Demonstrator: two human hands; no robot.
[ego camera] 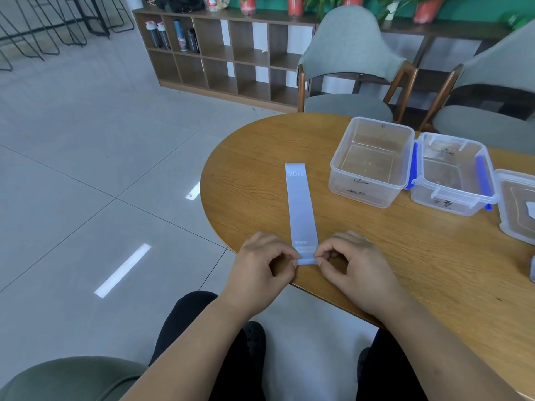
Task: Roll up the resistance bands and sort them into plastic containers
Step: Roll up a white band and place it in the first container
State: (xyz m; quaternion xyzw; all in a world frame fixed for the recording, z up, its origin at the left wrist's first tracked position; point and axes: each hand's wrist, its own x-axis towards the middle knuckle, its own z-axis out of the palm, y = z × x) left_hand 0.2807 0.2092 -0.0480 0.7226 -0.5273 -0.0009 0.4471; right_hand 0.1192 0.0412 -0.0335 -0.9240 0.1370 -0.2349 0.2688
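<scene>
A pale blue resistance band [300, 206] marked "20 LB" lies flat and lengthwise on the wooden table [260, 157], its near end at the table's front edge. My left hand [262, 263] pinches the near end's left corner between thumb and forefinger. My right hand [351, 263] pinches the right corner the same way. The near end is folded over into a small first turn. A clear lidless plastic container [369, 162] stands to the band's right. Beside it is a second clear container [451, 173] with blue clips. A third container [516, 206] shows partly at the right edge.
Two grey padded chairs [351, 68] stand behind the table. A wooden cubby shelf [228, 53] with bottles lines the back wall. Grey tiled floor lies to the left. My dark-trousered legs are below the table edge. Something pale blue [532, 269] peeks in at the far right.
</scene>
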